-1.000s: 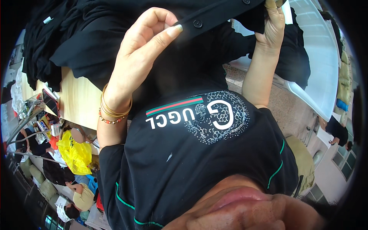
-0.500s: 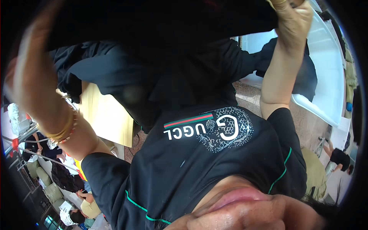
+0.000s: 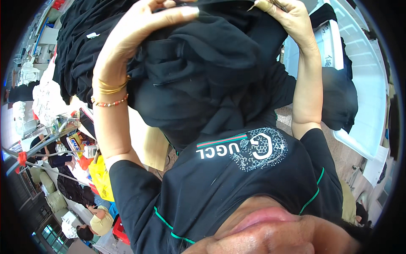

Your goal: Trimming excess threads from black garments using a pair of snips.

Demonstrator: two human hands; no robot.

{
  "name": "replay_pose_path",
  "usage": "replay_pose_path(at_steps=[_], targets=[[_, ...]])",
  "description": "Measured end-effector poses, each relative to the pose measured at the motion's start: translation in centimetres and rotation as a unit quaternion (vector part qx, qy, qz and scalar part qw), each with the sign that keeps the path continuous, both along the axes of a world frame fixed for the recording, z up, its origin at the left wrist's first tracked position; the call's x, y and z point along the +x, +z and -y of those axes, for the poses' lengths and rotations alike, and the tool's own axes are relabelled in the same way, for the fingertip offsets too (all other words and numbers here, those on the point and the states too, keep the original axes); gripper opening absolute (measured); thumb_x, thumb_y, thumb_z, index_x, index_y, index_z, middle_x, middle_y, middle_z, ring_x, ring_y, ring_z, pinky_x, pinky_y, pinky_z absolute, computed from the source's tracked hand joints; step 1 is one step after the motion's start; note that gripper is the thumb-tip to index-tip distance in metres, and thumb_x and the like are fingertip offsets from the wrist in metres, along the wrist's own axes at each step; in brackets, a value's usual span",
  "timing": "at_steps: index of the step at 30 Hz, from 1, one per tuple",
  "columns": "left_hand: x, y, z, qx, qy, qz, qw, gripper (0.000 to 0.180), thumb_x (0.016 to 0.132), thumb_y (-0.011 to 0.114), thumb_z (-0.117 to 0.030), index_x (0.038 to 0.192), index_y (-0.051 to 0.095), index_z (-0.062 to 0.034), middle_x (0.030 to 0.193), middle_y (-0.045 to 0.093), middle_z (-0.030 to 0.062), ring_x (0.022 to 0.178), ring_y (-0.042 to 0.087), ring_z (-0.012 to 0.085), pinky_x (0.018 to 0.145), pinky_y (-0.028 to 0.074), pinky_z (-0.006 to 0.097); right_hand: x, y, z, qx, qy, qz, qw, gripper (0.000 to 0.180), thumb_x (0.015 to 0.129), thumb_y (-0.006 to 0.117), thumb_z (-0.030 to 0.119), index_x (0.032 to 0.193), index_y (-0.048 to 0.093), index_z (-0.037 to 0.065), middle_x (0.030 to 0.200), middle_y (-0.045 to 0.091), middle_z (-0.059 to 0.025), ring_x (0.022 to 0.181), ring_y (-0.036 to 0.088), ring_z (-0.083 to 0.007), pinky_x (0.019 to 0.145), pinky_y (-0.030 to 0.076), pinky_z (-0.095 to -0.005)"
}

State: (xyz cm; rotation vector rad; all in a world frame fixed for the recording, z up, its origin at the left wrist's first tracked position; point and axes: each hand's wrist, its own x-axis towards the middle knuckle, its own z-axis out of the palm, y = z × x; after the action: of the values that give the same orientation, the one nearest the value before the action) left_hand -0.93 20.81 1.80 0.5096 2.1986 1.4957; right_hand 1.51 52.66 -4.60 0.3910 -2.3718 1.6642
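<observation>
Black cloth (image 3: 203,46), seemingly a garment, hangs bunched in front of my chest between my two raised hands. My left hand (image 3: 163,19), above gold bangles and a beaded bracelet, grips its upper edge with the thumb stretched along the near side; the other fingers are mostly hidden behind the cloth. My right hand (image 3: 289,17) pinches the same edge further right, its fingertips partly cut off by the top of the picture. A heap of black cloth (image 3: 78,55) with a small white tag (image 3: 93,35) lies beyond my left wrist.
At the right stand pale plastic bins (image 3: 366,93), with dark cloth (image 3: 338,99) hanging over one. A light wooden board (image 3: 148,142) is below my left forearm. Further left are a yellow bag (image 3: 101,178), a metal rail (image 3: 59,171) and a seated person (image 3: 101,220).
My hands have come closer together, the left moving right and inward. The black cloth that was spread high across the top has dropped into folds, and the heap at left now shows.
</observation>
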Motion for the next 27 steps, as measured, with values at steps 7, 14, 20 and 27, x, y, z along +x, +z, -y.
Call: replay_pose_path(at_steps=[7,14,20,27], targets=[[0.6,-4.1,1.7,0.129,-0.032,0.073,0.988,0.028,0.101,0.067,-0.016,0.124,0.07,-0.0008,0.112,0.074,0.0033,0.102,0.069,0.0093,0.096,0.051,0.02,1.7,-2.5,0.1,-0.021,-0.027,-0.007,0.999,0.019,0.097,0.074,0.014,0.09,0.076,-0.003,0.074,0.064,0.003,0.068,0.055,-0.0051,0.06,0.042,-0.0225],[3.7,-2.0,0.5,0.226,0.074,0.103,0.966,0.026,0.101,0.064,-0.017,0.118,0.071,0.002,0.105,0.074,0.0036,0.096,0.068,0.0083,0.09,0.052,0.021,2.0,-4.4,-2.4,0.01,-0.003,-0.075,0.997,0.02,0.098,0.072,0.014,0.107,0.074,-0.004,0.098,0.072,-0.0002,0.09,0.063,-0.0059,0.085,0.048,-0.0199],[3.5,0.2,1.0,0.185,0.035,0.106,0.976,0.022,0.098,0.068,-0.017,0.109,0.074,0.0011,0.101,0.074,0.0023,0.095,0.068,0.0083,0.09,0.051,0.022,3.7,-1.8,-2.6,-0.06,-0.004,-0.077,0.995,0.015,0.097,0.074,0.015,0.1,0.073,0.0,0.093,0.068,0.0034,0.086,0.059,-0.0042,0.082,0.044,-0.0195],[3.0,1.2,0.6,0.18,0.086,0.024,0.98,0.02,0.098,0.066,-0.013,0.112,0.074,-0.0008,0.107,0.075,0.0049,0.102,0.068,0.0107,0.097,0.049,0.024,3.6,-0.5,-3.2,-0.077,-0.039,-0.141,0.986,0.012,0.097,0.073,0.012,0.102,0.074,0.001,0.095,0.068,0.002,0.087,0.057,-0.005,0.083,0.042,-0.0208]])
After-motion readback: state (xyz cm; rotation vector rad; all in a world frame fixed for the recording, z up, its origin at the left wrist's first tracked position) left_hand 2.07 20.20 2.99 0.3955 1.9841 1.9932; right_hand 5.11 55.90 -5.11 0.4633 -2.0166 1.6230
